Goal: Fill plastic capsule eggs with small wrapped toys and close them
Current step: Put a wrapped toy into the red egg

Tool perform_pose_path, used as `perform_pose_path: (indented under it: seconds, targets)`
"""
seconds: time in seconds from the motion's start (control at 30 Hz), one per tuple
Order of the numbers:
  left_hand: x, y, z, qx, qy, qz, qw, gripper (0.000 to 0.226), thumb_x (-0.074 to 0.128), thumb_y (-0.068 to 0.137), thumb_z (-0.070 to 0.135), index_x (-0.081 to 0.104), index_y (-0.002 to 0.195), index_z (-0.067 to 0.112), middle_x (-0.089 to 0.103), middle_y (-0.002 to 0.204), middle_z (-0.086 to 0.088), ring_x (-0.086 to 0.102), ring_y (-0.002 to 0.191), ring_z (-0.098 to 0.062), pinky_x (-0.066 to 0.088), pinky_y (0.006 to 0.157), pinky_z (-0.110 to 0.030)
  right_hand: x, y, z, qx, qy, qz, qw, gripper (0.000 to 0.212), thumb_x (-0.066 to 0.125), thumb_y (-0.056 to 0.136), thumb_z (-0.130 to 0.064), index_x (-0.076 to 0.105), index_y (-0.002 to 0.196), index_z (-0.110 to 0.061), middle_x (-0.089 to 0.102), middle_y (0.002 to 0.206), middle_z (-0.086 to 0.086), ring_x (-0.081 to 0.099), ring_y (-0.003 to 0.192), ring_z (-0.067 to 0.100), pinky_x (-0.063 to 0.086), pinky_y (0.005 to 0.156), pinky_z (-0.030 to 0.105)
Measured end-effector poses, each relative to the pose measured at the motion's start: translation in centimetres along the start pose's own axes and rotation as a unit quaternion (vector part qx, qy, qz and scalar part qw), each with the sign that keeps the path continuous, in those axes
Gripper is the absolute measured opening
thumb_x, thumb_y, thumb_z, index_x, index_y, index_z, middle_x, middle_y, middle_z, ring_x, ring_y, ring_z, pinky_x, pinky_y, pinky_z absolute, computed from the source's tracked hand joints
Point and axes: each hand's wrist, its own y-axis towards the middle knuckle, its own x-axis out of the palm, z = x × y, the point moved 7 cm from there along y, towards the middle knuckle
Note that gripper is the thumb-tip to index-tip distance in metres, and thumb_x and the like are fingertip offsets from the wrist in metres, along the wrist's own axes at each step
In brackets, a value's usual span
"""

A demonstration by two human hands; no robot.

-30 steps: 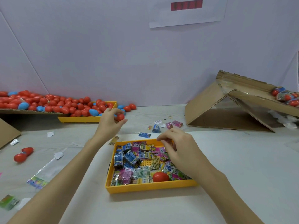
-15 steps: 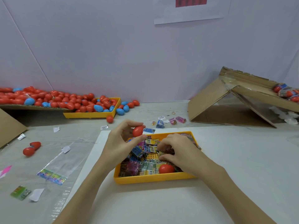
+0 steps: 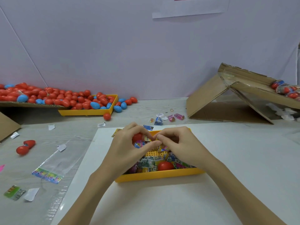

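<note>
Over the yellow tray [image 3: 159, 175] of wrapped toys [image 3: 147, 163], the left hand [image 3: 128, 150] has a red capsule egg [image 3: 137, 137] in its grip while the right hand [image 3: 180, 143] pinches at something by it, unclear what. Opening the egg seems the step in hand; next, a toy must go inside.

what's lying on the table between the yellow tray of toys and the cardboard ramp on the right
In the head view, a few loose wrapped toys and paper scraps lie between the yellow tray and the cardboard ramp. A rubber band lies farther back.
</note>
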Motion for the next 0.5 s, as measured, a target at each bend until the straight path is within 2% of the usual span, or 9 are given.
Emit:
perform_pose_path:
  seconds: [0.07,0.17,0.27,0.37,0.43,0.5]
  targets:
    - [-0.4,0.0,-0.4,-0.005,-0.006,0.011,1.0,0.03,0.079,0.074,0.056,0.074,0.086,0.029,0.063,0.088,0.012,0.064,0.085,-0.015,0.051,0.07,-0.021,0.1,-0.1,-0.1,0.003,0.023,0.001,1.0,0.018,0.065,0.102,-0.02,0.081,0.108,-0.021,0.078,0.088,-0.009,0.073,0.083,0.009,0.057,0.075,0.021]
    - [-0.6,-0.1,-1.0,-0.04,-0.032,-0.002,0.999,0.023,0.083,0.072,0.053,0.076,0.08,0.033,0.065,0.085,0.011,0.066,0.083,-0.013,0.05,0.069,-0.018,0.0,-0.1,-0.2,0.01,0.082,0.005,0.997,0.018,0.068,0.1,-0.021,0.078,0.115,-0.021,0.08,0.088,-0.006,0.075,0.08,0.01,0.058,0.076,0.022]
    - [0.2,-0.3,-1.6,-0.119,-0.109,-0.034,0.986,0.022,0.082,0.07,0.053,0.08,0.082,0.035,0.072,0.085,0.013,0.069,0.082,-0.004,0.051,0.068,-0.013,-0.1,-0.2,-0.8,-0.003,0.098,0.009,0.995,0.018,0.068,0.1,-0.021,0.076,0.116,-0.021,0.08,0.084,-0.003,0.076,0.077,0.014,0.058,0.072,0.02]
    - [0.5,-0.6,-2.3,-0.199,-0.184,-0.039,0.962,0.026,0.078,0.069,0.056,0.08,0.082,0.034,0.076,0.084,0.009,0.068,0.077,0.001,0.051,0.065,-0.01,-1.0,-0.3,-0.8,-0.005,0.054,0.046,0.997,0.021,0.055,0.107,-0.023,0.072,0.118,-0.021,0.077,0.078,-0.002,0.073,0.07,0.014,0.052,0.063,0.016]
    - [0.3,-0.6,-2.5,-0.219,-0.195,-0.032,0.955,0.026,0.075,0.072,0.056,0.08,0.083,0.034,0.075,0.08,0.011,0.065,0.071,0.005,0.048,0.063,-0.007,-1.7,-0.6,-1.8,-0.051,-0.029,0.073,0.996,0.029,0.046,0.11,-0.017,0.067,0.128,-0.023,0.075,0.088,-0.006,0.071,0.081,0.01,0.054,0.07,0.022]
    - [0.2,-0.6,-2.4,-0.226,-0.202,-0.029,0.953,0.023,0.071,0.076,0.057,0.08,0.083,0.037,0.073,0.075,0.015,0.064,0.069,0.008,0.046,0.061,-0.005,-1.6,-0.9,-3.0,-0.107,-0.043,0.061,0.991,0.033,0.051,0.107,-0.011,0.065,0.134,-0.025,0.071,0.109,-0.008,0.068,0.101,0.009,0.055,0.077,0.023]
